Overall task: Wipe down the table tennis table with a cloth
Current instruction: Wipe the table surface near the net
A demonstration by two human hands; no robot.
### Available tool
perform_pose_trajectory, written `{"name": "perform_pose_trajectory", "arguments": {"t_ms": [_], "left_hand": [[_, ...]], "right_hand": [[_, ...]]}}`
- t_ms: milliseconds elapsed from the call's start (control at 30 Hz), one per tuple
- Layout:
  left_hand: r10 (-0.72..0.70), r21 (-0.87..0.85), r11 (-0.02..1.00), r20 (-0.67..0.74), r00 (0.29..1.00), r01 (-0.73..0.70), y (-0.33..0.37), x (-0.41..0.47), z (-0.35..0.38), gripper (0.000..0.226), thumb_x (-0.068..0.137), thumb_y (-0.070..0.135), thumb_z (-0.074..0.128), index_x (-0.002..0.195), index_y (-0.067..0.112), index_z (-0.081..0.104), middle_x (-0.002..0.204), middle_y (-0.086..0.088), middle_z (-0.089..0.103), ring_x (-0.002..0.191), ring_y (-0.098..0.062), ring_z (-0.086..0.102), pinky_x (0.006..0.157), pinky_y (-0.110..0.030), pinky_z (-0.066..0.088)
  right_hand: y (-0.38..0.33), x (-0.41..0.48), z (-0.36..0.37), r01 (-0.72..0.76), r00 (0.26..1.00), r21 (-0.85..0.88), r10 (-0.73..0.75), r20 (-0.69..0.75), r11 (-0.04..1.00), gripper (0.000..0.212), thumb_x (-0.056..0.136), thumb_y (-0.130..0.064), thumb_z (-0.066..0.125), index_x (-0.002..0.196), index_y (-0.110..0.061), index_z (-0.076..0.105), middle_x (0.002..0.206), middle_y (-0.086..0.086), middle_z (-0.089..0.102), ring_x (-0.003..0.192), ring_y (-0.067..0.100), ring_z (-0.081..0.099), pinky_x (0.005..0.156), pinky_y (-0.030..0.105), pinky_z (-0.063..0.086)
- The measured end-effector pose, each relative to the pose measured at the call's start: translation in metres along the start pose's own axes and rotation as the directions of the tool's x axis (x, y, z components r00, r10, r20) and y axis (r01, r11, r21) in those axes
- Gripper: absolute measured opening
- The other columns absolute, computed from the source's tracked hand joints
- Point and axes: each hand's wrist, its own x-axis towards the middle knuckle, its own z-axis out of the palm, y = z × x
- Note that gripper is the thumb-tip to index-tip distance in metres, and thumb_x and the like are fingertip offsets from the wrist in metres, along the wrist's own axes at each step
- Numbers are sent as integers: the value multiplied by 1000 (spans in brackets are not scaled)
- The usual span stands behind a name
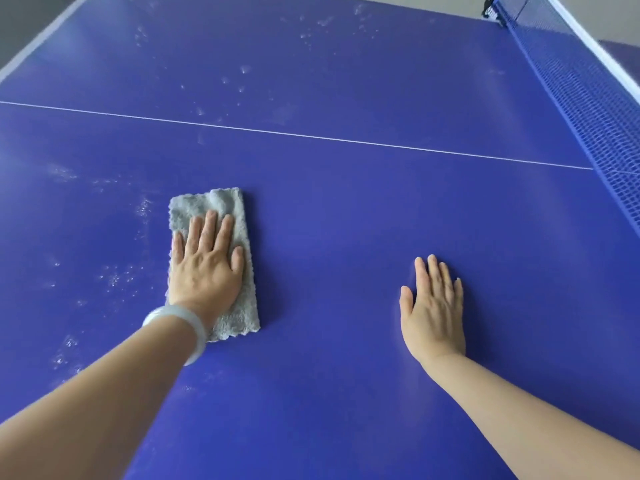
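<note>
The grey terry cloth [227, 202] looked soft, light and limp, likely to bunch unless pressed flat, so a broad palm on its middle suited it better than an edge pinch. Folded into a fluffy long rectangle, it lay on the blue table-tennis bench [346, 220], left of centre. The left hand [206, 268] pressed it, fingers [209, 226] straight and slightly spread. The right hand [433, 313] lay flat on bare surface, fingers together. Pale dusty smears [114, 275] showed beside the cloth.

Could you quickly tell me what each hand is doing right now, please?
Left hand: open, fingers straight, pressing the grey cloth flat on the table.
Right hand: open, resting flat on the bare table, holding nothing.
</note>
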Motion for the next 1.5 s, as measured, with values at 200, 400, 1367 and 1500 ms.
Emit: {"name": "perform_pose_trajectory", "arguments": {"t_ms": [200, 400, 1367, 1500], "left_hand": [[369, -38, 929, -12, 929, -369, 149, -128, 38, 62, 99, 39, 28, 157, 20, 19, 165, -2, 11, 152, -24, -1, 122, -49, 1], [550, 25, 834, 42, 834, -551, 90, -164, 31, 58, 100, 45, 30, 155, 28, 24, 163, 8, 15, 152, -15, 6, 123, -45, 10], [206, -6, 978, 24, 978, -206, 78, -200, 28, 63, 98, 46, 18, 158, 30, 7, 165, 10, -1, 151, -12, -10, 122, -37, -9], [174, -4, 985, 45, 984, -174, 84, -202, 27, 62, 101, 40, 23, 158, 27, 5, 165, 8, -3, 151, -13, -11, 122, -38, -9]], "right_hand": [[4, 0, 1, 28, 999, 55, -27, -20, 998, 58, 104, -35, 32, 158, -15, 21, 166, 6, 15, 153, 23, 10, 125, 44, 3], [8, 1, 3, 49, 998, 97, -45, -41, 994, 56, 105, -31, 34, 156, -14, 24, 165, 8, 17, 153, 25, 12, 124, 46, 4], [7, -187, 10, 321, 946, 118, -323, -2, 940, 58, 103, -30, 24, 156, -5, 25, 163, 12, 19, 153, 25, 15, 124, 47, 17], [6, -185, 6, 297, 951, 170, -307, 34, 939, 58, 105, -30, 31, 158, -11, 18, 166, 6, 10, 154, 19, 4, 126, 41, 1]]}}
